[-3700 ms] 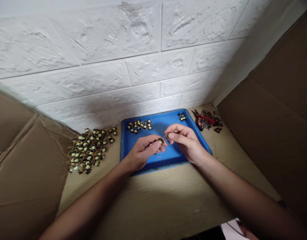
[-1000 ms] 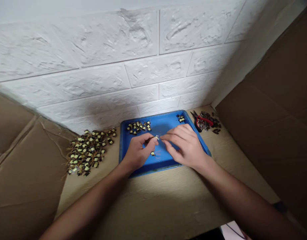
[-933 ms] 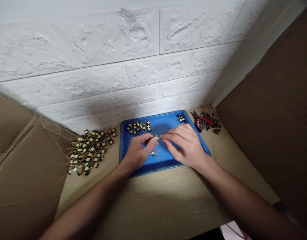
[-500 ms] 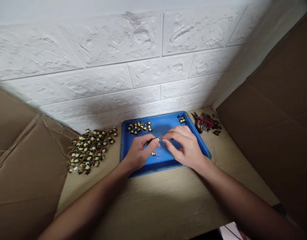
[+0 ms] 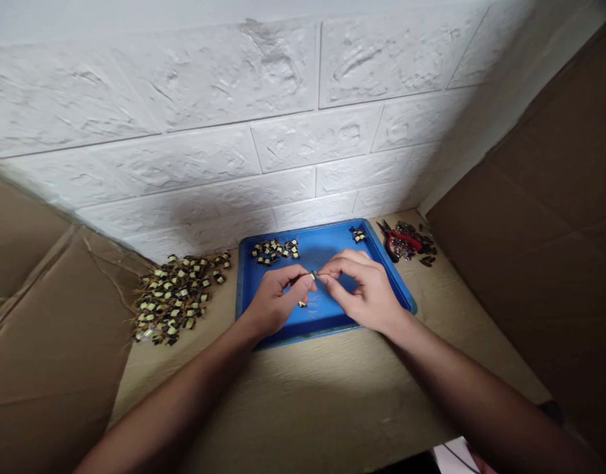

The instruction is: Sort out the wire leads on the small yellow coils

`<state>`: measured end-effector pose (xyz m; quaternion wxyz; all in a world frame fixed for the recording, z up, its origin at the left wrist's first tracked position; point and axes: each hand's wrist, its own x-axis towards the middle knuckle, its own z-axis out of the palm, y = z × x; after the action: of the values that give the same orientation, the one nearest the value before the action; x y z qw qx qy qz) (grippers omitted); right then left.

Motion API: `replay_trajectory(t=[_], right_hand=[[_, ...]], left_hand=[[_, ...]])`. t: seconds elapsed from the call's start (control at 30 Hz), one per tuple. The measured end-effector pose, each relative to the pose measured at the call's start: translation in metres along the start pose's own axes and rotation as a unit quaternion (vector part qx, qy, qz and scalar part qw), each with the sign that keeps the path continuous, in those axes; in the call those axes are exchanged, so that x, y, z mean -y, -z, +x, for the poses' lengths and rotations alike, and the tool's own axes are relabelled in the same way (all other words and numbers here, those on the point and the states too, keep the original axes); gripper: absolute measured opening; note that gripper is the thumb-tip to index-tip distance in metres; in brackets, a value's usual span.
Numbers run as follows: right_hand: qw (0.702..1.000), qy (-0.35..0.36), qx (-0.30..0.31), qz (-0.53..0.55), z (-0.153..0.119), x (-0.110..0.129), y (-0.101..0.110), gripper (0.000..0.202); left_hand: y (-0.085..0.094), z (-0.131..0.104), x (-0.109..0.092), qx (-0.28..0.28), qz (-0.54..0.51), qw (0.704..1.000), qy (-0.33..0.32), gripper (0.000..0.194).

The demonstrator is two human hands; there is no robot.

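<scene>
A small wire-wound coil point(image 5: 313, 275) with yellow tape and a dark end is held over the blue tray point(image 5: 327, 326). My left hand point(image 5: 276, 297) is closed, pinching the coil's left side between thumb and forefinger. From the other side, the thumb and forefinger of my right hand point(image 5: 364, 289) close at the coil's pinned end; whether they grip pins or a fine wire there is too small to tell. Below the fingertips, another yellow-and-black coil point(image 5: 303, 304) lies in the tray beside thin copper-coloured wires point(image 5: 312, 307).
Several similar coils point(image 5: 276, 251) sit in the tray's back left, and a few point(image 5: 358, 235) at its back right. A large coil pile point(image 5: 174, 296) covers the table's left. Red-handled pliers point(image 5: 404, 241) rest on small metal parts point(image 5: 406, 230) at right. Cardboard walls point(image 5: 524, 197) flank the table.
Both hands stay in nearly the same place, still holding the coil. The right fingers have shifted very slightly at its end.
</scene>
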<state>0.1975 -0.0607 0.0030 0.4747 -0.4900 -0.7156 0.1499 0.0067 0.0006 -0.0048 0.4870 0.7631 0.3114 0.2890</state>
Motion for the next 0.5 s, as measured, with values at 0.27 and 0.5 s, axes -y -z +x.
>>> replay_trajectory(t=[0.27,0.5], right_hand=[[1.0,0.005,0.011,-0.011,-0.0001,0.0017,0.0005,0.012],[1.0,0.006,0.014,-0.017,0.0004,0.0025,0.0003,0.011]], left_hand=[[0.0005,0.0,-0.0001,0.013,-0.009,1.0,-0.003,0.032],[0.0005,-0.0002,0.0028,0.021,-0.039,0.999,0.006,0.033]])
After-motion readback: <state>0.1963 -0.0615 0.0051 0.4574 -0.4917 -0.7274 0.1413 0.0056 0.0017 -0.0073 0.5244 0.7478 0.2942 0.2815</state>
